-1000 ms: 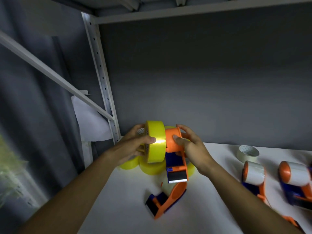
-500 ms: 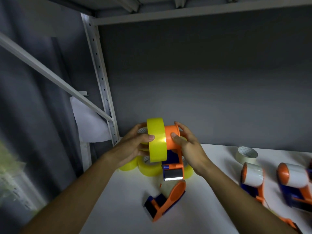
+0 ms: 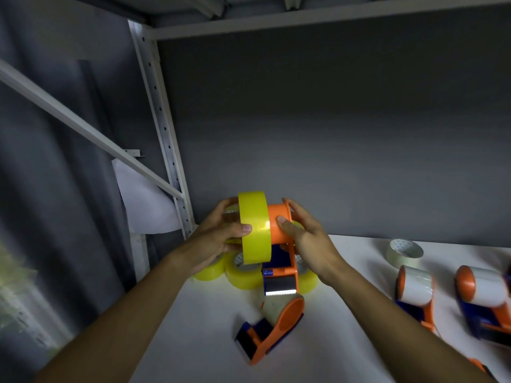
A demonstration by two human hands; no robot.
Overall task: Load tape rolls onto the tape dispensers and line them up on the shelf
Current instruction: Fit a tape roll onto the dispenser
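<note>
Left hand [image 3: 218, 239] grips a yellow roll [image 3: 253, 226] by its rim, thumb across the glossy outer band and fingers curled behind; the roll stands on edge, held up above the shelf [image 3: 210, 335] and sits partly on the orange hub [image 3: 278, 226] of a dispenser [image 3: 279, 261]. Right hand [image 3: 307, 239] clasps that hub, thumb on its smooth round side and fingers wrapped over the flange at the far end. The dispenser hangs down from the hub, blue and orange plastic, with a toothed metal blade at its lower end.

Four dispensers show in all: the held one, one lying empty [image 3: 272, 324] on its side near the middle, and two loaded with white rolls at the right [image 3: 414, 291] [image 3: 482, 297]. A scrap of orange at the near right edge may be another; I cannot tell. Three more yellow rolls [image 3: 240, 275] lie flat on the white shelf below the hands. One loose white roll [image 3: 404, 252] lies flat farther right, its cardboard core open upward.
</note>
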